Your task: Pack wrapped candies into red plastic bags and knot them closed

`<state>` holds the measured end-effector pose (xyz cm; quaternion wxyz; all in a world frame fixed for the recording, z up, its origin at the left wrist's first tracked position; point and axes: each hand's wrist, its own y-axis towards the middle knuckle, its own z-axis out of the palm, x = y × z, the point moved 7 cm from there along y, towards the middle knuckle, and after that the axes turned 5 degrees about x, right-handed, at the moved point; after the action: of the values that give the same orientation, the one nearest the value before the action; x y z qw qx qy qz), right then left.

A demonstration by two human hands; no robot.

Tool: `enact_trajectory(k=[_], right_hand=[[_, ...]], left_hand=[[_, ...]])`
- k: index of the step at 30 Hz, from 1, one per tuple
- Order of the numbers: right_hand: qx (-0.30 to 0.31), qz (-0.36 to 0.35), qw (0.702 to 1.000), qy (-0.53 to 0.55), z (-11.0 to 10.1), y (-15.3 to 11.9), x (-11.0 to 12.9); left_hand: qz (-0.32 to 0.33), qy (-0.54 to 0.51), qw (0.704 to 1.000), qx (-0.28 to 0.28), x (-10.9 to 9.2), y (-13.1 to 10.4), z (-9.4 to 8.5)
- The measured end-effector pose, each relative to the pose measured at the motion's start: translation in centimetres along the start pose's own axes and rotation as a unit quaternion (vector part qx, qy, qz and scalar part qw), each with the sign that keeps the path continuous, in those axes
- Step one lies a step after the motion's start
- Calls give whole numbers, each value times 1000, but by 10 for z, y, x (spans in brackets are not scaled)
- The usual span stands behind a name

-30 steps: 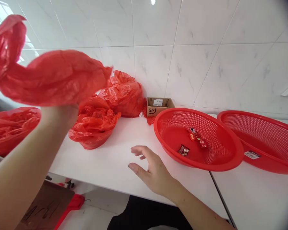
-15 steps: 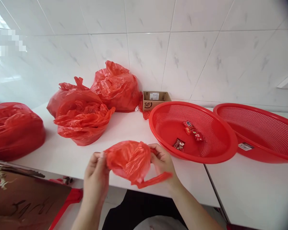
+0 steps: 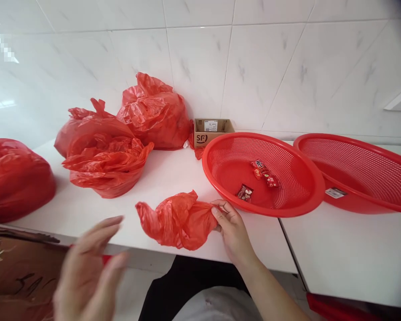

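A small crumpled red plastic bag hangs over the front part of the white table, its right end pinched between the thumb and fingers of my right hand. Whether anything is inside it I cannot tell. My left hand, blurred, is apart from the bag at the lower left, thumb and fingers spread with nothing between them. Just beyond my right hand sits a red perforated basket, holding several small wrapped packets in red and dark wrappers.
Large red bags stand at the back, left of centre and far left. A small cardboard box is behind the basket. Another red basket is at right. A big carton lies below the table's left edge.
My left hand has let go of the small bag and moved left and down. The bag's left end now hangs loose, while my right hand keeps its hold. The view has shifted slightly.
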<state>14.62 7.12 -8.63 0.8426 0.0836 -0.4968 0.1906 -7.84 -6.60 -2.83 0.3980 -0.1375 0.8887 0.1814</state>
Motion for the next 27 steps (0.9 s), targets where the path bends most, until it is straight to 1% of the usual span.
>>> enact_trajectory(k=[1, 2, 3, 5, 6, 7, 9, 12, 14, 16, 18, 20, 22, 24, 25, 26, 27], right_hand=[[12, 5, 1000, 9, 3, -1, -1], [23, 13, 999, 21, 5, -3, -1], [30, 22, 999, 31, 6, -4, -2], [21, 35, 998, 45, 1, -6, -4], [7, 38, 998, 48, -5, -8, -4], [-10, 39, 998, 48, -13, -9, -4], [-35, 38, 998, 41, -28, -12, -4], [-28, 49, 998, -14, -44, -18, -2], [-16, 56, 994, -91, -54, -25, 2], [-21, 48, 982, -183, -68, -32, 10], [-45, 30, 962, -267, -87, -39, 19], [-67, 19, 940, -334, -104, -45, 27], [-85, -3, 909, -408, -114, -50, 36], [-113, -51, 860, -495, -110, -56, 52], [-128, -81, 833, -532, -103, -61, 63], [-139, -118, 808, -560, -92, -66, 73], [-141, -159, 790, -575, -77, -71, 83]], left_hand=[[35, 12, 999, -11, -10, 2, 5], [57, 37, 998, 13, -16, 5, 16], [66, 59, 995, 52, -18, 10, 30], [55, 101, 982, 147, -9, 17, 58], [51, 115, 976, 177, -3, 18, 68], [54, 128, 971, 194, 2, 19, 74], [79, 152, 965, 198, 10, 16, 80], [112, 157, 962, 192, 17, 9, 82], [111, 134, 968, 182, 23, 9, 79], [81, 97, 979, 161, 31, 12, 72], [24, 38, 989, 141, 40, 17, 63], [-45, -33, 989, 135, 46, 21, 56], [-91, -88, 981, 147, 42, 21, 53], [-123, -93, 974, 164, 33, 19, 53], [-133, -85, 972, 173, 27, 16, 53], [-139, -75, 971, 180, 20, 14, 53], [-141, -68, 971, 184, 14, 12, 53]])
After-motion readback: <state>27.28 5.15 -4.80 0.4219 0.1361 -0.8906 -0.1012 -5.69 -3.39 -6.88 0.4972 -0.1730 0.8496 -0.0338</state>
